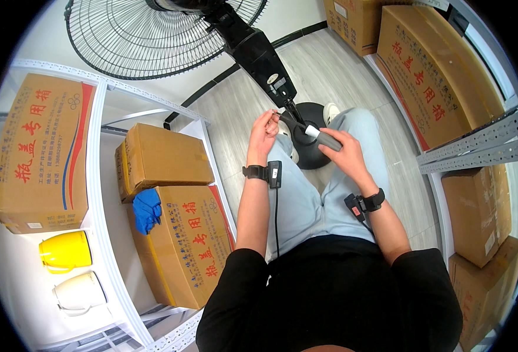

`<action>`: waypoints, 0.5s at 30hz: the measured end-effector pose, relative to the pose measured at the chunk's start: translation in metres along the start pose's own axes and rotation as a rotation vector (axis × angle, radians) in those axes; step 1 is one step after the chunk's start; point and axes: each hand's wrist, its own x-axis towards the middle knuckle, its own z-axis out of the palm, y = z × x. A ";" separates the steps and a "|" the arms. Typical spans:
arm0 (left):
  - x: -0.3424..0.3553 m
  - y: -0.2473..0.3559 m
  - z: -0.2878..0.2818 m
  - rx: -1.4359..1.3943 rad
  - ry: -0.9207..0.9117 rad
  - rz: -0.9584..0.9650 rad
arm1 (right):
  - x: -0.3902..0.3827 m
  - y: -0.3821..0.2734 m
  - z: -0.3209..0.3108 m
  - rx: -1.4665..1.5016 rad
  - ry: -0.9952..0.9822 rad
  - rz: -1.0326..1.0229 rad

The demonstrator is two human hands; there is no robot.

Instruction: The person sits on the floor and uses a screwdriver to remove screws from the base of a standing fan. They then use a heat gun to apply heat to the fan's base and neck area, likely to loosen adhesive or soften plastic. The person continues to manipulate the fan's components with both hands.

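Note:
My right hand (346, 154) is closed around the grey handle of a hand tool (328, 139). The tool has a white collar and a narrow dark front part pointing up and left; its exact kind does not show. My left hand (263, 134) is closed in a pinch at the far end of that dark part. Whatever lies between its fingertips is too small to make out. Both hands are over the round black base (313, 161) of a standing fan, close to its black pole (265, 64). The wire fan cage (147, 41) leans to the upper left.
On the left, a white metal rack (97, 152) holds cardboard boxes (41, 152), a yellow mug (65, 251) and a white mug (80, 292). A blue cloth-like item (147, 211) lies on a lower box. More boxes (432, 76) fill racks on the right.

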 end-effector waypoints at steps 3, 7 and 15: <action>0.000 0.001 0.001 -0.003 -0.025 -0.015 | 0.001 0.000 -0.001 0.004 0.023 -0.008; 0.000 0.001 -0.001 0.001 -0.051 -0.030 | 0.002 -0.001 -0.002 -0.024 0.003 -0.009; 0.001 0.001 -0.002 0.000 -0.081 -0.044 | 0.001 -0.001 -0.002 -0.015 -0.006 0.016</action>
